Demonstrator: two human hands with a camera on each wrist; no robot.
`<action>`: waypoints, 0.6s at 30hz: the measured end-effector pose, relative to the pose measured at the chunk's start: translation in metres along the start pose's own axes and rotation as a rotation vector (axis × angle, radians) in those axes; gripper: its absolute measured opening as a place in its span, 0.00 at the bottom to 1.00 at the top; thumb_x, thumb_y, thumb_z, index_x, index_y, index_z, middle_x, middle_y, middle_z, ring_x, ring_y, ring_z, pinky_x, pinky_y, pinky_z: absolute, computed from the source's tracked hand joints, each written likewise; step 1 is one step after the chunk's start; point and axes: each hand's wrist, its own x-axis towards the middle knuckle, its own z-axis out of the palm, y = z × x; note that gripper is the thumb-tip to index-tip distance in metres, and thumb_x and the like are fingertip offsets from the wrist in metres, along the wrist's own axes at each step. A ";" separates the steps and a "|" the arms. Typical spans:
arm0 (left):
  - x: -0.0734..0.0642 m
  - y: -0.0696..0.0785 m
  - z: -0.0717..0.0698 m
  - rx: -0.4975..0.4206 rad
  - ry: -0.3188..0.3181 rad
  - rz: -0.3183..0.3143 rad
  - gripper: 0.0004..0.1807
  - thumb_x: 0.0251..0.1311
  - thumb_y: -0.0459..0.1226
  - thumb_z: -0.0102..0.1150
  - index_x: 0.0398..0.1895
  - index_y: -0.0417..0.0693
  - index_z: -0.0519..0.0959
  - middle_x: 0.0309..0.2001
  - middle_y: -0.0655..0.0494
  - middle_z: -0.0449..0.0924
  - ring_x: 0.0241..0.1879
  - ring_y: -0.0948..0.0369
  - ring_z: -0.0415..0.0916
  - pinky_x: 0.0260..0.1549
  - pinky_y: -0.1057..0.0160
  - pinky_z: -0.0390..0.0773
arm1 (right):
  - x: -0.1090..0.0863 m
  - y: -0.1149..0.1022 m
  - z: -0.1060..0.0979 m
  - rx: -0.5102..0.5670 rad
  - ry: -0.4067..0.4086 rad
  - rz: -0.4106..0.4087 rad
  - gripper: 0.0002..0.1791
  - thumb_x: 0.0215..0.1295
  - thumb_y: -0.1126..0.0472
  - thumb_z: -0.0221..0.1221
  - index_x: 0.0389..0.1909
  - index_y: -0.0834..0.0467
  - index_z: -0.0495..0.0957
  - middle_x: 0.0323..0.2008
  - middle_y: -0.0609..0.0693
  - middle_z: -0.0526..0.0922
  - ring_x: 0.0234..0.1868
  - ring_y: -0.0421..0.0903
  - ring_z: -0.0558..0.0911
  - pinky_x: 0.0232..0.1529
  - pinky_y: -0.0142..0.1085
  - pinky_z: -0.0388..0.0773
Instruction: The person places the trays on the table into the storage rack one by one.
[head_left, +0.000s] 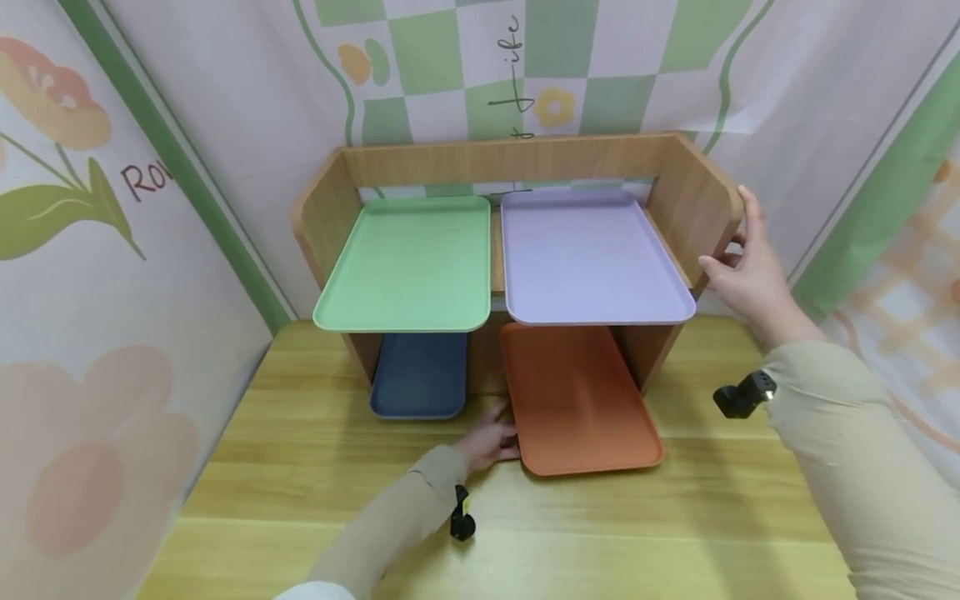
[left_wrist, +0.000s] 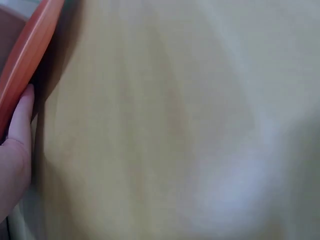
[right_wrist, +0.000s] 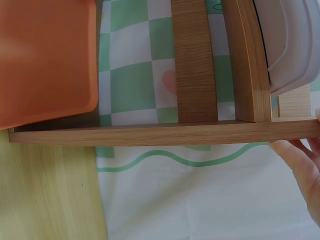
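A two-level wooden shelf (head_left: pixel 513 160) stands on the table against the curtain. At its lower right, an orange tray (head_left: pixel 581 408) sticks out past the front. My left hand (head_left: pixel 486 440) grips this tray by its left edge; in the left wrist view the thumb (left_wrist: pixel 21 122) lies against the rim, and the other fingers are mostly hidden. My right hand (head_left: pixel 753 271) holds the front edge of the shelf's right side panel (right_wrist: pixel 165 135), thumb and fingers spread around it. Above are a green tray (head_left: pixel 408 267) and a lilac tray (head_left: pixel 592 258); a navy tray (head_left: pixel 420 375) sits lower left.
Light wooden table (head_left: pixel 300 475) extends in front of the shelf. Printed fabric (head_left: pixel 202 275) hangs close around the back and sides. Both upper trays jut forward over the lower level. A small black device (head_left: pixel 742 396) is on each wrist.
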 end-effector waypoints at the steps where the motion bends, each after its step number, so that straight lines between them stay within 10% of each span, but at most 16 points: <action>1: -0.002 -0.002 0.000 0.002 -0.011 -0.003 0.40 0.66 0.24 0.43 0.75 0.47 0.38 0.67 0.31 0.56 0.64 0.40 0.62 0.58 0.42 0.70 | 0.000 0.000 0.000 0.002 -0.001 0.001 0.51 0.67 0.66 0.51 0.66 0.17 0.28 0.68 0.73 0.51 0.59 0.73 0.66 0.27 0.21 0.76; 18: -0.025 -0.014 0.002 0.041 -0.065 0.035 0.50 0.56 0.16 0.48 0.76 0.57 0.40 0.64 0.33 0.62 0.53 0.43 0.74 0.49 0.47 0.79 | 0.000 -0.002 0.001 -0.017 0.002 0.010 0.52 0.67 0.66 0.51 0.67 0.20 0.28 0.68 0.74 0.51 0.58 0.74 0.66 0.26 0.20 0.76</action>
